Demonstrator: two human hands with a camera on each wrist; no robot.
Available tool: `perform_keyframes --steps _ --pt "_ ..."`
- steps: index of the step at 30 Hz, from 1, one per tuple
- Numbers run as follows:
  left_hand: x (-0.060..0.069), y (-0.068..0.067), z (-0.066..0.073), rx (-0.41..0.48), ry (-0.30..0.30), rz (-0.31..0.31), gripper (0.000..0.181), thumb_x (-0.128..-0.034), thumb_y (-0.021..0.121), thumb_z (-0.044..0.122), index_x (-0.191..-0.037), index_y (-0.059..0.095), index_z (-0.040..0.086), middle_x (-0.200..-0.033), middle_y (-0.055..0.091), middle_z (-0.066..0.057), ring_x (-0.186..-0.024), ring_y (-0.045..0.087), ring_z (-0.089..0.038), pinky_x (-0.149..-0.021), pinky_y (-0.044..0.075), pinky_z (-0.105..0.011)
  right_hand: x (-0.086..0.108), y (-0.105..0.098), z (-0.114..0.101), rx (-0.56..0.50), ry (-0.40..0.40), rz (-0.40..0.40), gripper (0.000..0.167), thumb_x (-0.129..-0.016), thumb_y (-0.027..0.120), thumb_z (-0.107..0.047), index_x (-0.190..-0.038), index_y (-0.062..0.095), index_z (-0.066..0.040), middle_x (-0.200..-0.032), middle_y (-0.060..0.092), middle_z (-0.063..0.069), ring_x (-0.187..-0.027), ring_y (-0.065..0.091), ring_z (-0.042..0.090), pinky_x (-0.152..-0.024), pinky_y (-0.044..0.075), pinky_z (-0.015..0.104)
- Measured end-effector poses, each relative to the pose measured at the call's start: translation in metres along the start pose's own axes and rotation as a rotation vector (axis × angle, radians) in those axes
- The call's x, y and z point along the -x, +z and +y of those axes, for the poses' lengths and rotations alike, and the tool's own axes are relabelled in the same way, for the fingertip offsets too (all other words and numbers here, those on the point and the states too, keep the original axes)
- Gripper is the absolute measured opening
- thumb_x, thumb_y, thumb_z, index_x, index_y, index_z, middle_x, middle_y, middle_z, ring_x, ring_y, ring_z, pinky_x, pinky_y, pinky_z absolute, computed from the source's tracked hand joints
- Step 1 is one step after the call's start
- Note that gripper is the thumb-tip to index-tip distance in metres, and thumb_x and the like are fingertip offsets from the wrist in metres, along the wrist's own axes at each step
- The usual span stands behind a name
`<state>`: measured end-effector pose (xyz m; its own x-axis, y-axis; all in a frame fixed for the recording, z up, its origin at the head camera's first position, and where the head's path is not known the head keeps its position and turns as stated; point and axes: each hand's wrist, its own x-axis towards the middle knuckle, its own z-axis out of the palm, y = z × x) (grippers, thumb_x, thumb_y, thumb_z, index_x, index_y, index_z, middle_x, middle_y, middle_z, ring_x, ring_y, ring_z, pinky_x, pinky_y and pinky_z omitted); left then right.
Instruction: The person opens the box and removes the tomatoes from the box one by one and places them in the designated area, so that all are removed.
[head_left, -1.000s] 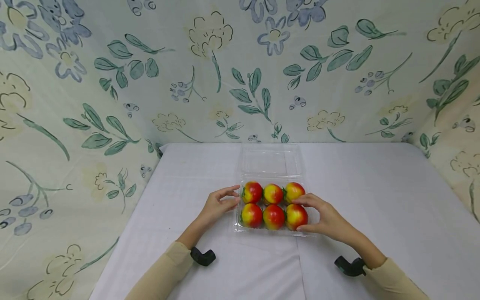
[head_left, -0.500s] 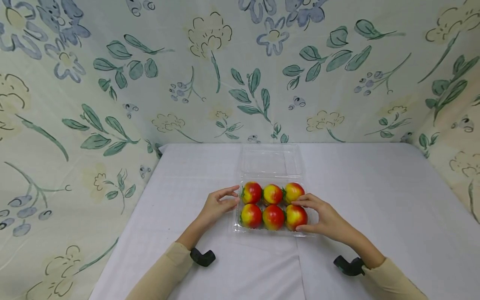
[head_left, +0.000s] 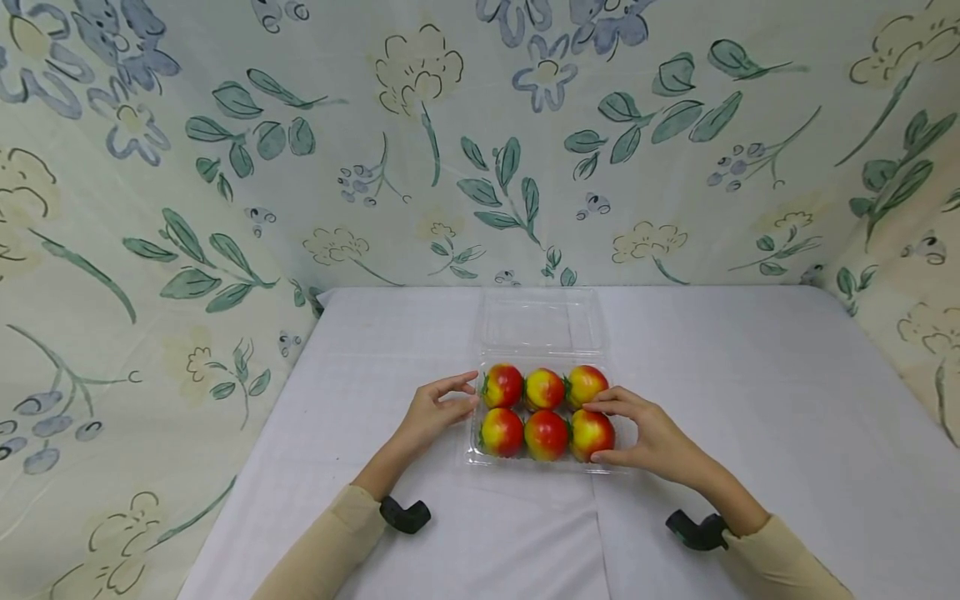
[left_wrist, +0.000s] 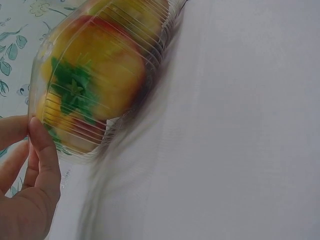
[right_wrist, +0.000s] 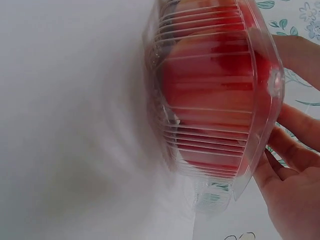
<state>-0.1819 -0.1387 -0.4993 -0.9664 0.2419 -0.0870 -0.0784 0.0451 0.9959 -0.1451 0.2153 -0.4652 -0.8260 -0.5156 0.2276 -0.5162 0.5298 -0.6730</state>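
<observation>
A clear plastic clamshell box (head_left: 471, 457) lies with its lid (head_left: 540, 323) folded back behind it. Two rows of round red-and-yellow fruits (head_left: 547, 435) with green leafy tops fill its base. My left hand (head_left: 431, 414) is at the box's left edge; in the left wrist view its fingertips (left_wrist: 37, 131) meet at the rim and appear to pinch it. My right hand (head_left: 652, 433) grips the front right fruit (head_left: 592, 432), thumb in front and fingers behind. In the right wrist view, the box wall (right_wrist: 210, 100) and rim partly hide those fingers.
A white cloth (head_left: 390, 333) covers the table, with a fold line in front of the box. Floral fabric (head_left: 405, 150) hangs behind and on both sides. A black curved piece (head_left: 406, 515) is on the left wrist, and another black curved piece (head_left: 697, 531) on the right.
</observation>
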Motion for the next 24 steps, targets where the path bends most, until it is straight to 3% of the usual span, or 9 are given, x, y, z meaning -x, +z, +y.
perform_keyframes --steps 16,24 --pt "-0.0002 -0.0003 -0.001 -0.001 0.002 0.0 0.046 -0.0918 0.073 0.011 -0.136 0.062 0.007 -0.111 0.06 -0.012 -0.08 0.068 -0.015 -0.084 0.058 -0.03 0.0006 -0.0033 -0.0002 0.021 -0.054 0.032 0.056 -0.071 0.092 -0.027 -0.121 0.07 -0.014 -0.121 0.06 -0.001 -0.113 0.057 0.025 -0.093 0.054 0.044" --pt "-0.0001 -0.0002 -0.0003 -0.006 0.0 0.0 0.046 -0.0917 0.073 0.011 -0.136 0.062 0.007 -0.111 0.06 -0.012 -0.079 0.068 -0.014 -0.084 0.058 -0.03 0.0007 -0.005 -0.0014 -0.009 -0.063 0.034 0.056 -0.071 0.092 -0.024 -0.121 0.07 -0.012 -0.12 0.061 0.0 -0.112 0.058 0.026 -0.091 0.054 0.05"
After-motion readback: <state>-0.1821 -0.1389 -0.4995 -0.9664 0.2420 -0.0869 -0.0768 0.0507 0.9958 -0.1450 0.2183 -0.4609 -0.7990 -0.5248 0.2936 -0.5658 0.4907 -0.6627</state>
